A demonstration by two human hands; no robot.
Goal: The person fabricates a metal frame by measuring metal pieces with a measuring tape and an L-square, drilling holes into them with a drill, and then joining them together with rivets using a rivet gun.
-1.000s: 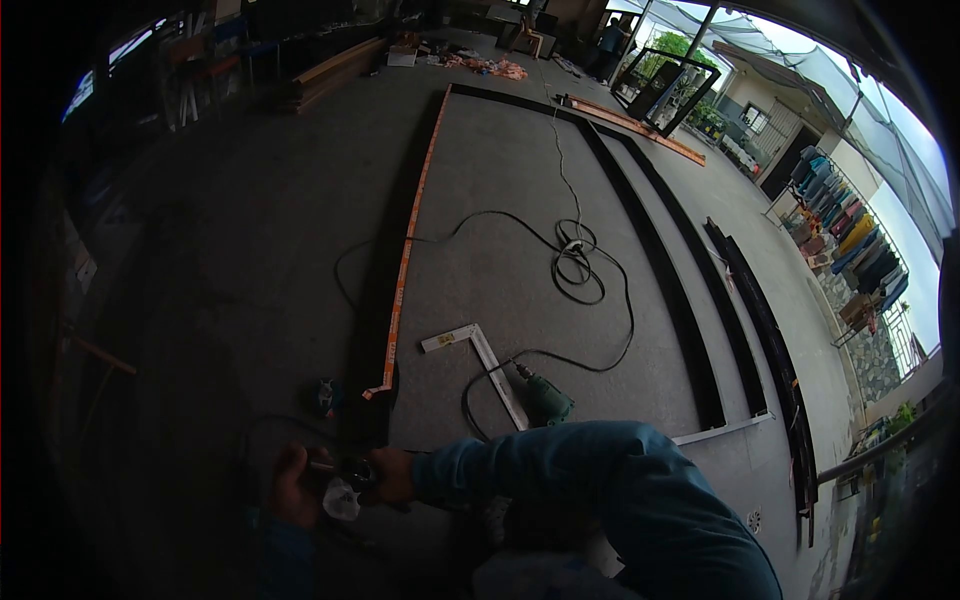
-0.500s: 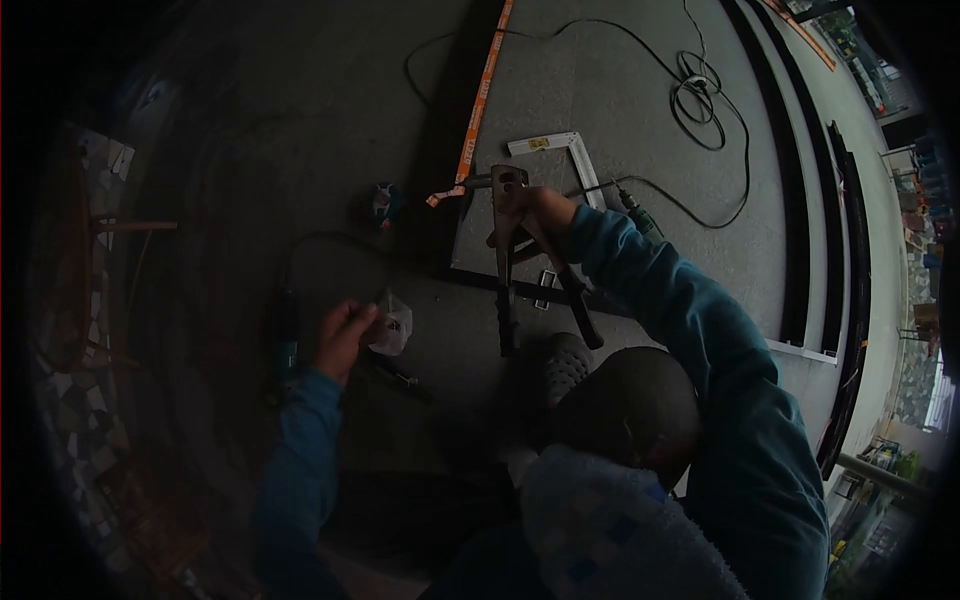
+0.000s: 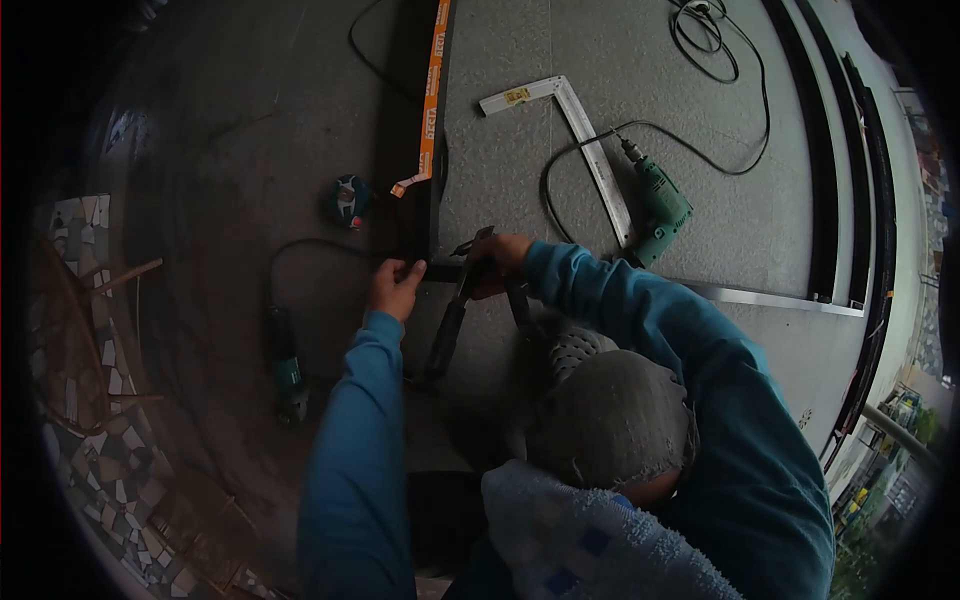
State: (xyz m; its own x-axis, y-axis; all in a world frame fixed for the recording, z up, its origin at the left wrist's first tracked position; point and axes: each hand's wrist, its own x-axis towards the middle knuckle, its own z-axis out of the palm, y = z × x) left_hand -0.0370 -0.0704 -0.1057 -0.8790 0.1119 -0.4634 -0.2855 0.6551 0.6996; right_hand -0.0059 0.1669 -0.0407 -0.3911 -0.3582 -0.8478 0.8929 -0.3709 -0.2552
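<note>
My right hand point(image 3: 500, 262) is closed around a long-handled hand tool point(image 3: 449, 335), its dark handles pointing toward me. The tool's head lies near the corner of a dark metal frame point(image 3: 436, 215). At that corner, my left hand point(image 3: 397, 288) has its thumb and fingers pinched together on or just above the frame bar; what lies between the fingertips is too small to make out. Orange printed tape point(image 3: 432, 100) runs along the frame's upright side, its loose end curling off to the left.
A white try square point(image 3: 590, 150) and a green drill point(image 3: 662, 212) with a cord lie on the grey panel point(image 3: 700, 120). To the left are a round blue-black object point(image 3: 348, 202) and a green grinder point(image 3: 287, 370). Long black bars point(image 3: 815, 150) run down the right side.
My left hand has moved up and right to the frame corner. My right hand has lowered the tool toward that corner. The view has shifted, and the plastic bag is no longer visible.
</note>
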